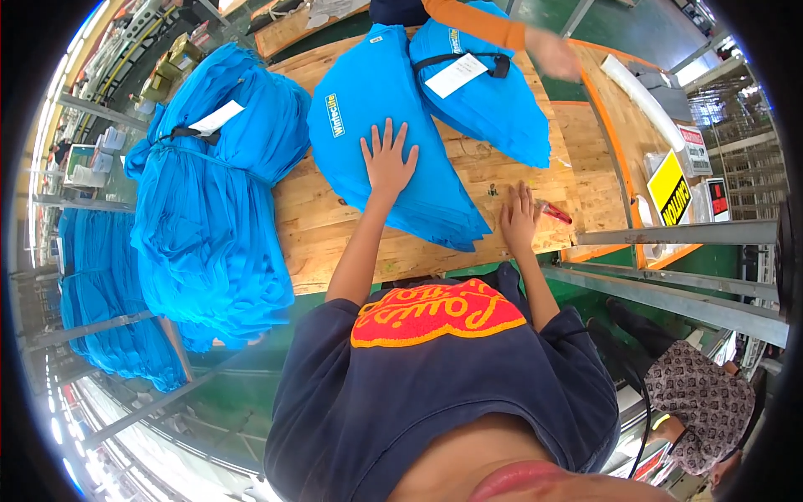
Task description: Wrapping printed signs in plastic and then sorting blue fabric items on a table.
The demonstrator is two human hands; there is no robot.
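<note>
My left hand [390, 161] lies flat, fingers spread, on a neat stack of blue cut fabric panels [355, 105] with a small printed label near its left edge. My right hand [520, 219] rests palm down on the wooden table [314, 251], holding nothing. Just to its right lies a small red tool [555, 212], perhaps thread snips; its exact kind is unclear. Beyond the stack, to the right, is a second stack of blue panels [510, 125], bound with a black strap [500, 65] and carrying a white paper tag [456, 76].
A large tied bundle of blue fabric [209, 217] fills the table's left side; another blue bundle [100, 284] hangs beyond it. Across the table, a co-worker's orange sleeve [481, 23] and blurred hand [552, 54] reach in. Metal rails [677, 238] and a yellow sign [667, 188] stand right.
</note>
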